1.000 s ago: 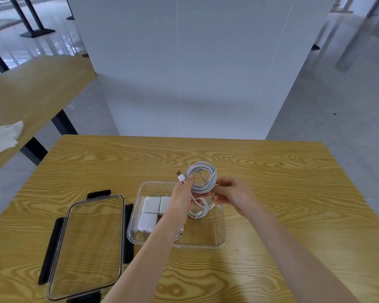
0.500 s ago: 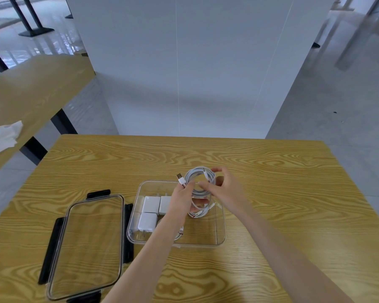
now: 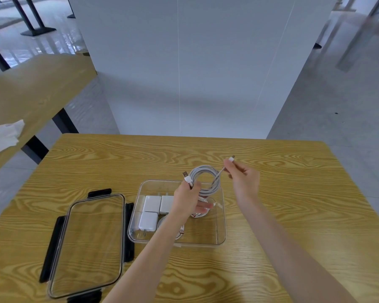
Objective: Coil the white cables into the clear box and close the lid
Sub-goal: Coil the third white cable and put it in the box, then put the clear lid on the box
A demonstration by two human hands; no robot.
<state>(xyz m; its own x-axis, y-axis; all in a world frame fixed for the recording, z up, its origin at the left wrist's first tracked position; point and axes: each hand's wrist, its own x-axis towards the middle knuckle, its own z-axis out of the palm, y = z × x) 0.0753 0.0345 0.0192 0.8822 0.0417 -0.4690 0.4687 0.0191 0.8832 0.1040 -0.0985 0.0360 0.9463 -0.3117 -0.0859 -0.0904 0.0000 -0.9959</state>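
Note:
A coiled white cable [image 3: 206, 180] hangs over the far edge of the clear box [image 3: 221, 239]. My left hand [image 3: 187, 200] grips the coil at its left side, with a USB plug sticking up above the fingers. My right hand [image 3: 243, 180] pinches the cable's other end, its small plug pointing up and to the right of the coil. Inside the box lie three white chargers [image 3: 153, 212] and more coiled white cable [image 3: 200, 214], partly hidden by my left hand and forearm. The clear lid [image 3: 85, 243] with black clips lies flat to the left of the box.
The box and lid sit on a wooden table [image 3: 293, 193]. A white partition wall [image 3: 184, 73] stands behind its far edge. Another wooden table [image 3: 31, 90] at the left carries a crumpled white tissue [image 3: 4, 136].
My right hand has left the coil and pulled the free cable end up and out to the right. The left hand keeps its grip on the coil.

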